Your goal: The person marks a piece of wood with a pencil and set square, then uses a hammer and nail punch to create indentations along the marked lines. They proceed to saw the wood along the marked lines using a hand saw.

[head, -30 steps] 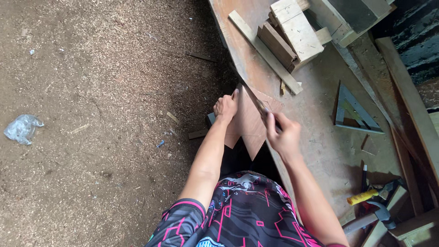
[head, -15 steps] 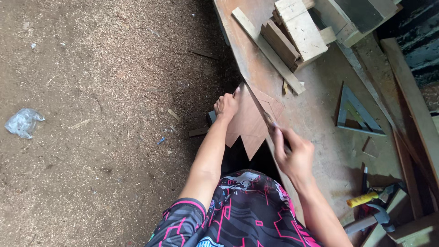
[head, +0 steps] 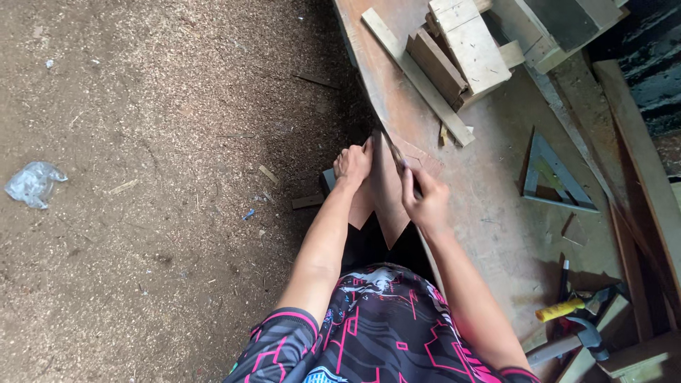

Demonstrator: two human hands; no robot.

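While the right hand (head: pixel 424 202) is wrapped closed around a saw handle, lines run from the grip outward:
Right grip: fist clamped on the handle; thin blade of the hand saw (head: pixel 392 150) runs up and away from the knuckles, edge down on the board.
Left grip: left hand (head: pixel 352 163) pressed flat on the thin board (head: pixel 383 198), fingers together, just left of the blade; pinning, not grasping.
Board: thin reddish-brown plywood-like sheet, matte, with pointed notched ends hanging off the bench edge toward the person.
Doing it well (judgement): keep the left fingers clear of the blade line, hold the sheet down hard so the overhang doesn't chatter, use long light strokes.
Right of grip: workbench (head: pixel 489 213), dusty, worn flat wood.
Far right of grip: hammer with yellow handle (head: pixel 567 312), near the bench corner.
Beyond right grip: grey triangular square (head: pixel 550 177), lying flat.
Beyond the blade tip: long pale wood strip (head: pixel 417 76), and stacked pale wood blocks (head: pixel 464 46), rough-sawn.
Left of grips: dirt floor (head: pixel 142 142), covered in sawdust; crumpled clear plastic bag (head: pixel 32 183) well apart.
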